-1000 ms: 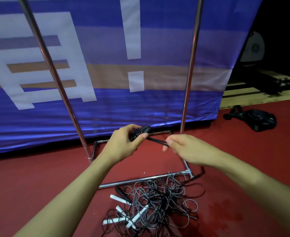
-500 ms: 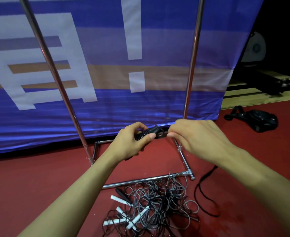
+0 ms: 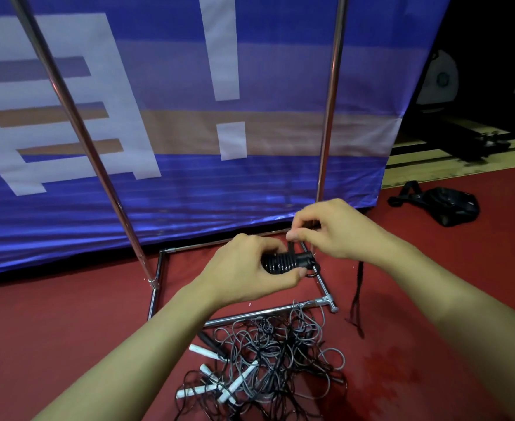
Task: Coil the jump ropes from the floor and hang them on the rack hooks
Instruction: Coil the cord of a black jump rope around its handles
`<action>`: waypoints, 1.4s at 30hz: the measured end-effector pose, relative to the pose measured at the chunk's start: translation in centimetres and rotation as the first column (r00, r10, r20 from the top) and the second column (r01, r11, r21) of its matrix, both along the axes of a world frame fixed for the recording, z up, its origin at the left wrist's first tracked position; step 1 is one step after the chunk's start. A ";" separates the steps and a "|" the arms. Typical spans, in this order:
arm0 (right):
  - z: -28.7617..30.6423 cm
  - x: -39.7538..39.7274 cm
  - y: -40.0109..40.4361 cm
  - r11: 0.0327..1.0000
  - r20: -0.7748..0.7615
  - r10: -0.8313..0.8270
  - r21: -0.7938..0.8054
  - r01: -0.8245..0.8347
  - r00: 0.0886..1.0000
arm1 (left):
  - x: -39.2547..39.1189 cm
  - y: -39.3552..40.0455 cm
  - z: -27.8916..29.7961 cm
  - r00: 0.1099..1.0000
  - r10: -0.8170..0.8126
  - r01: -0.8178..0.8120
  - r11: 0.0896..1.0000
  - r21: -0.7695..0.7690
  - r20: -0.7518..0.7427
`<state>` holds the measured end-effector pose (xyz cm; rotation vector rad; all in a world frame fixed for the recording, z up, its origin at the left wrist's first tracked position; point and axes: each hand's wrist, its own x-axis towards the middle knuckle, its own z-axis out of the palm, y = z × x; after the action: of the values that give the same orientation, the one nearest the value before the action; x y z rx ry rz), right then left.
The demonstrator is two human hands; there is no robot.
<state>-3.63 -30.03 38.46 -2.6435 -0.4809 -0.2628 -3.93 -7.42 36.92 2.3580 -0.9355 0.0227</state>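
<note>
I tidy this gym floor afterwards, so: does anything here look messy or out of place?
Yes. A tangled heap of grey and black jump ropes with white handles sprawls on the red floor against the chrome rack base, and a black strapped bag lies loose nearby.

Two forearms enter from the lower edge of the frame — one from the lower left, one from the lower right — and narrow toward the centre. Both are bare from the frame edge to the wrist; no sleeve or cuff shows in view. The left hand [image 3: 244, 268] and right hand [image 3: 335, 229] are bare — without gloves. Fingernails visible on the right hand's thumb and the left hand's thumb are short and unpainted. The rest of the person lies outside the frame.
</note>
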 end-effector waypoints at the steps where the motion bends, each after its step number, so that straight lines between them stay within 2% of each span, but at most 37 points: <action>1: -0.5 0.2 -0.5 0.999 -0.063 0.029 0.020 -0.027 0.998 | 0.1 0.1 0.1 0.999 -0.029 0.027 0.999 -0.032 -0.033; 5: -2.5 0.0 -1.1 0.945 -0.202 0.230 0.282 -0.168 0.952 | 0.6 0.9 0.1 0.948 -0.187 0.124 0.962 -0.243 -0.256; 9: -3.9 -0.4 -0.3 0.889 -0.328 0.282 0.443 -0.117 0.901 | 0.9 1.3 -0.2 0.918 -0.239 0.118 0.927 -0.356 -0.317; 11: -4.3 -0.6 0.4 0.807 -0.395 0.289 0.590 0.000 0.872 | 1.1 1.3 -0.2 0.920 -0.244 0.112 0.914 -0.389 -0.307; 13: -4.6 -0.7 0.7 0.651 -0.424 0.354 0.751 0.105 0.834 | 1.3 1.4 -0.2 0.924 -0.236 0.087 0.896 -0.436 -0.300; 14: -4.7 -0.6 0.5 0.592 -0.415 0.401 0.798 0.116 0.817 | 1.5 1.5 -0.1 0.929 -0.219 0.063 0.888 -0.455 -0.298; 15: -4.7 -0.7 0.2 0.577 -0.404 0.430 0.811 0.099 0.807 | 1.7 1.7 0.0 0.935 -0.196 0.036 0.882 -0.471 -0.296; 16: -4.7 -0.7 -0.2 0.623 -0.387 0.422 0.781 0.048 0.820 | 1.9 1.9 0.1 0.940 -0.171 0.008 0.877 -0.481 -0.297; 17: -4.8 -0.6 -0.6 0.711 -0.341 0.372 0.702 -0.029 0.863 | 2.1 2.2 0.2 0.942 -0.148 -0.019 0.874 -0.486 -0.302; 19: -4.8 -0.3 -0.9 0.874 -0.192 0.228 0.472 -0.114 0.955 | 2.3 2.5 0.0 0.941 -0.107 -0.064 0.876 -0.478 -0.322; 20: -4.6 -0.3 -0.8 0.925 -0.138 0.165 0.365 -0.105 0.977 | 2.4 2.6 -0.2 0.940 -0.089 -0.080 0.880 -0.468 -0.329; 22: -4.0 -0.6 -0.3 0.968 -0.104 0.106 0.239 -0.079 0.989 | 2.6 2.5 -0.8 0.943 -0.048 -0.112 0.887 -0.448 -0.330; 24: -3.2 -1.3 0.8 0.979 -0.161 0.090 0.195 -0.057 0.983 | 3.0 2.4 -1.4 0.957 0.014 -0.133 0.909 -0.396 -0.289; 26: -2.6 -2.1 2.2 0.987 -0.289 0.062 0.162 -0.015 0.955 | 3.3 2.5 -2.1 0.978 0.060 -0.116 0.952 -0.284 -0.198; 28: -2.1 -2.9 3.3 0.999 -0.356 -0.013 0.044 0.031 0.934 | 3.3 2.3 -2.5 0.980 0.050 -0.089 0.976 -0.198 -0.192; 31: -1.0 -3.8 3.7 0.951 -0.147 -0.089 -0.308 0.040 0.985 | 3.1 1.8 -2.5 0.955 0.013 -0.074 0.978 -0.195 -0.297; 33: -0.5 -3.8 3.8 0.893 0.011 -0.044 -0.448 0.044 0.999 | 3.1 1.5 -2.4 0.936 0.005 -0.090 0.970 -0.227 -0.353; 36: 0.2 -3.5 3.4 0.845 0.169 0.079 -0.534 0.024 0.983 | 3.1 1.5 -2.4 0.929 0.035 -0.115 0.974 -0.197 -0.369; 39: 0.5 -3.3 2.5 0.841 0.297 0.229 -0.540 -0.035 0.927 | 2.9 1.5 -2.0 0.939 0.061 -0.106 0.987 -0.117 -0.339; 42: 0.5 -2.9 1.8 0.836 0.397 0.247 -0.548 0.012 0.884 | 2.7 1.5 -1.1 0.945 0.050 -0.087 0.991 -0.103 -0.322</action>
<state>-6.54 -28.22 38.94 -3.0711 -1.0039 -0.8321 -1.27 -5.97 35.86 2.1997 -0.6756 -0.2635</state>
